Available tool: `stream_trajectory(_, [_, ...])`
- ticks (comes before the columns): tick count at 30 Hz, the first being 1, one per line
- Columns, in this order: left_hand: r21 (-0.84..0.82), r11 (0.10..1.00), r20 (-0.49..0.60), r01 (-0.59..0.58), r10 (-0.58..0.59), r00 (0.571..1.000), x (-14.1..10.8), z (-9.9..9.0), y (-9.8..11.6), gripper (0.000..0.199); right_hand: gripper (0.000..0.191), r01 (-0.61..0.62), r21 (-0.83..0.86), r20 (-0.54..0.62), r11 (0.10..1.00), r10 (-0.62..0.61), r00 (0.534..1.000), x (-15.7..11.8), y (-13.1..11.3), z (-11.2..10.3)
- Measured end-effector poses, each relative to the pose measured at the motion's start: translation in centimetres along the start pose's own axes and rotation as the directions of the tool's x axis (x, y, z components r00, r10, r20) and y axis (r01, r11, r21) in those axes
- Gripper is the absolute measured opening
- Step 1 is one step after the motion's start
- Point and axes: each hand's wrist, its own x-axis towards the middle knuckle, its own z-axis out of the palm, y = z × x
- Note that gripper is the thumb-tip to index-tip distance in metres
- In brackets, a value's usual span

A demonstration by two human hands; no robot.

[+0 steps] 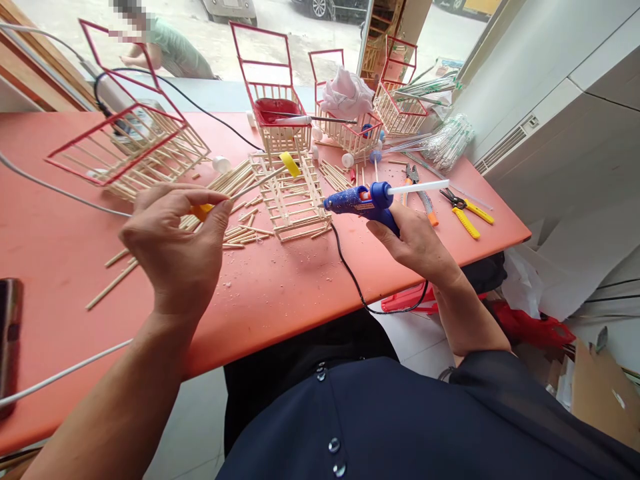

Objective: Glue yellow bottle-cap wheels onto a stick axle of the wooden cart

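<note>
My left hand [175, 240] pinches a thin stick [257, 183] that has a yellow disc [289, 164] at its far end; another yellow piece [202, 211] shows behind my fingers. My right hand [415, 240] is wrapped round the handle of a blue glue gun [357, 202], with a clear glue stick out of its back and its nozzle pointing left. Between the hands, an open frame of wooden sticks [295, 200] rests on the table. The nozzle is close to the frame's right side; whether they touch I cannot tell.
Red-rimmed stick carts [117, 147] stand along the back of the pink table [270, 300]. Loose sticks [245, 235] lie left of the frame. Pliers [463, 213] and orange-handled cutters [423, 197] lie right. A phone [10, 340] is far left. Outside the window, a person [177, 50] bends forward.
</note>
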Motion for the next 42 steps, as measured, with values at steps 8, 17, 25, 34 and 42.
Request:
stream_trajectory(8, [-0.004,1.0,0.017,0.025,-0.025,1.0,0.05,-0.01,0.03,0.014,0.025,0.008,-0.029,0.006,1.0,-0.007,1.0,-0.03,-0.06,-0.16])
stream_trajectory(17, [-0.002,1.0,0.005,-0.001,0.001,1.0,-0.01,-0.03,-0.07,0.014,0.027,0.004,-0.028,0.015,1.0,-0.004,1.0,0.11,-0.22,-0.28])
stream_trajectory(25, [0.001,1.0,0.005,-0.003,0.003,1.0,-0.06,0.01,-0.04,0.015,0.029,0.014,-0.037,0.006,0.999,-0.014,1.0,0.16,-0.51,-0.68])
stream_trajectory(34, [0.009,1.0,-0.002,-0.028,0.028,1.0,-0.09,0.03,-0.34,0.016,0.032,0.016,-0.096,-0.012,0.995,-0.017,1.0,0.15,-0.15,-0.7])
stream_trajectory(42, [0.006,0.999,0.003,-0.036,0.036,0.999,-0.03,0.05,-0.37,0.015,0.032,-0.01,-0.087,0.001,0.996,0.01,1.0,0.08,-0.17,-0.87])
